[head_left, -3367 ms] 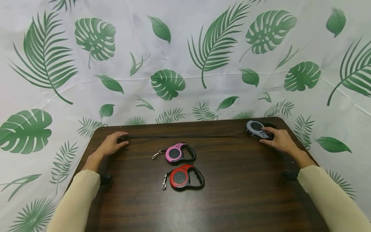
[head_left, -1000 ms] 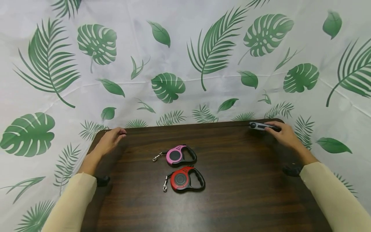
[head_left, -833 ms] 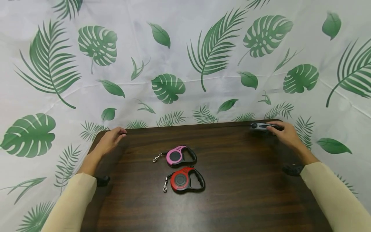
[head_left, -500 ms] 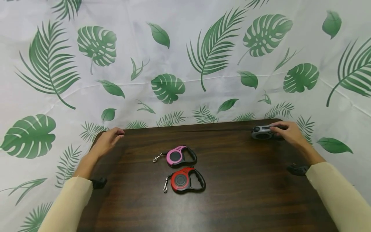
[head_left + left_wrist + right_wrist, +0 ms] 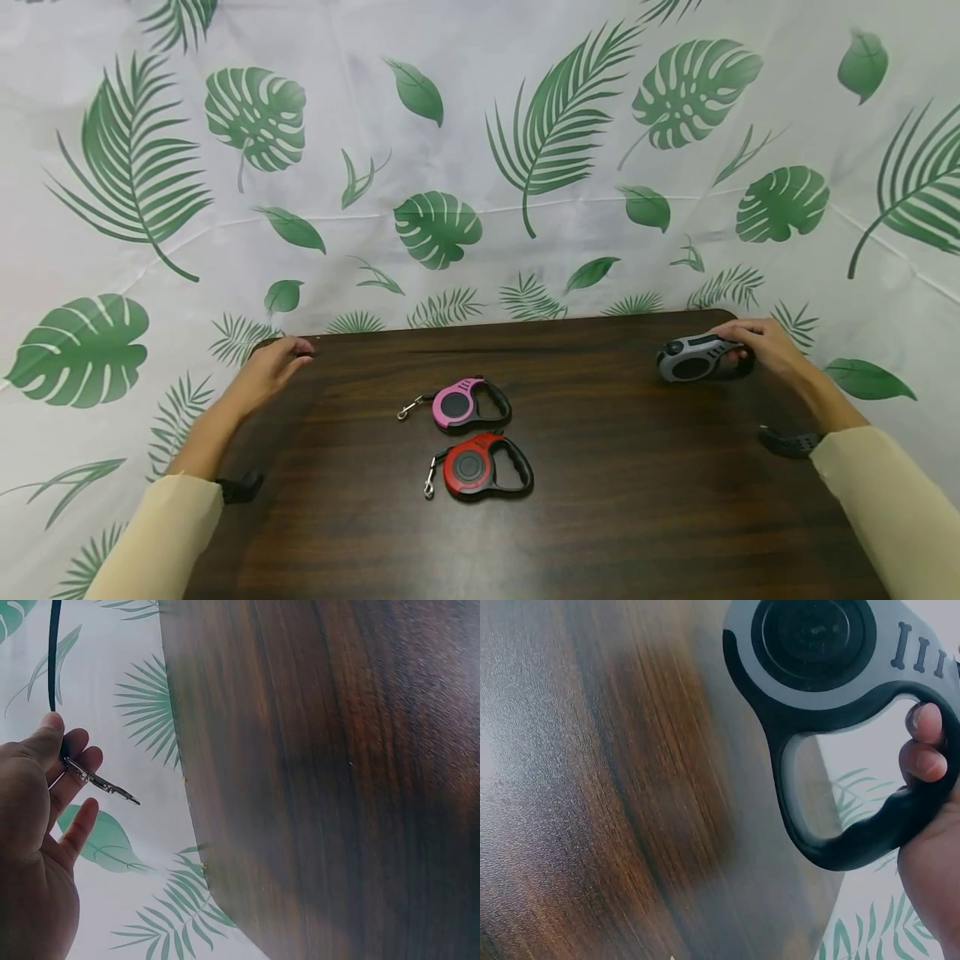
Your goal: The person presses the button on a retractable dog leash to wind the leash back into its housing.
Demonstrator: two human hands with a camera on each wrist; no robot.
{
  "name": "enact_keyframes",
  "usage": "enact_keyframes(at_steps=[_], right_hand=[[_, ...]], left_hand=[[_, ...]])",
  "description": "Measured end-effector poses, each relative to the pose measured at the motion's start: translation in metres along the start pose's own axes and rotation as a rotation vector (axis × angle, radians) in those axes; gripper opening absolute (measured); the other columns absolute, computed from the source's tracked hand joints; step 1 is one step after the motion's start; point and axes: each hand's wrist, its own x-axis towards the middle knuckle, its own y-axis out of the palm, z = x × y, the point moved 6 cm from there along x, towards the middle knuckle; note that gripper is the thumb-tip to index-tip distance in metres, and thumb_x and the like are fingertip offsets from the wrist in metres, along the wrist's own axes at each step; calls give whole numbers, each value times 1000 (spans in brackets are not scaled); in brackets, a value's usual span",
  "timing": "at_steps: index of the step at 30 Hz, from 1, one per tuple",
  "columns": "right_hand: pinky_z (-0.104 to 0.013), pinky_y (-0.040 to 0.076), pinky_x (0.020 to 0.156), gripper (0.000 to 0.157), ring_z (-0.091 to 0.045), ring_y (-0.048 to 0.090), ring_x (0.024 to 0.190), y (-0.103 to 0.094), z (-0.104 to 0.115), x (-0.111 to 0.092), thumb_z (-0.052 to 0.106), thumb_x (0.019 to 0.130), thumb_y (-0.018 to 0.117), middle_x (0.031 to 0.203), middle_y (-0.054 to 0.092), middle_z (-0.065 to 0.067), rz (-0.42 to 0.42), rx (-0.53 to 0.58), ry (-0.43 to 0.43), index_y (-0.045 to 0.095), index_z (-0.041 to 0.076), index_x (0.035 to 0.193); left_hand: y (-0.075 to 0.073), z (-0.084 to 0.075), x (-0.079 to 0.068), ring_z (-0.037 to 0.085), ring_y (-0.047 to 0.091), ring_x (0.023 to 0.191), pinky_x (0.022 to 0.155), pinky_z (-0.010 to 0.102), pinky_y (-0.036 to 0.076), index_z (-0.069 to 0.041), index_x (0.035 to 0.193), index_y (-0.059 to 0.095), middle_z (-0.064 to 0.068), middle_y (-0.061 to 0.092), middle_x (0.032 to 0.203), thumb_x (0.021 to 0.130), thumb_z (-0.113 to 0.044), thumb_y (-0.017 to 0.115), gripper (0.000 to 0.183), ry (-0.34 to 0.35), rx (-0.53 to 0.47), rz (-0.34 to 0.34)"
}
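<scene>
My right hand (image 5: pixel 767 343) grips the black loop handle of a grey retractable dog leash (image 5: pixel 690 362) at the table's far right. Two fingertips show through the handle opening in the right wrist view, with the grey casing (image 5: pixel 742 615) and its bone-shaped marks above. At the far left corner, my left hand (image 5: pixel 270 371) pinches the end of a black leash strap (image 5: pixel 54 660) between thumb and fingers. A metal clip (image 5: pixel 101 782) sticks out from those fingers in the left wrist view, beyond the table edge.
A pink retractable leash (image 5: pixel 454 406) lies mid-table with its clip to the left. Just in front of it is a red one (image 5: pixel 469 467), placed the same way. Behind the dark wooden table (image 5: pixel 615 517) hangs a white leaf-print cloth (image 5: pixel 480 108).
Over the frames the grey leash is tipped edge-up, then turned back to show its side, as the right hand shifts right and nearer. My left hand moves slightly left, still pinching the strap end.
</scene>
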Motion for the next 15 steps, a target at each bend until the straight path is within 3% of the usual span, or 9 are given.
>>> enact_keyframes(at_steps=[3,8,15], right_hand=[[-34,45,56,34,-16,59,62,1,4,-1,2,110,51,81,69,7,27,100,-21,82,15,108],[-32,45,55,35,-13,60,62,4,8,-2,-1,109,50,84,71,5,58,231,22,82,13,108],[-33,43,56,34,-13,60,62,7,12,-3,-1,108,50,84,72,5,74,244,39,82,10,107]], left_hand=[[-2,-1,-3,30,70,81,75,25,49,6,102,67,14,72,91,79,20,80,29,1,-11,-2],[-6,-3,-8,28,68,79,75,21,49,6,102,68,12,72,90,80,21,79,29,-2,-29,-1],[-9,-4,-17,20,68,77,73,12,49,7,101,67,11,72,88,79,22,78,29,-19,-51,25]])
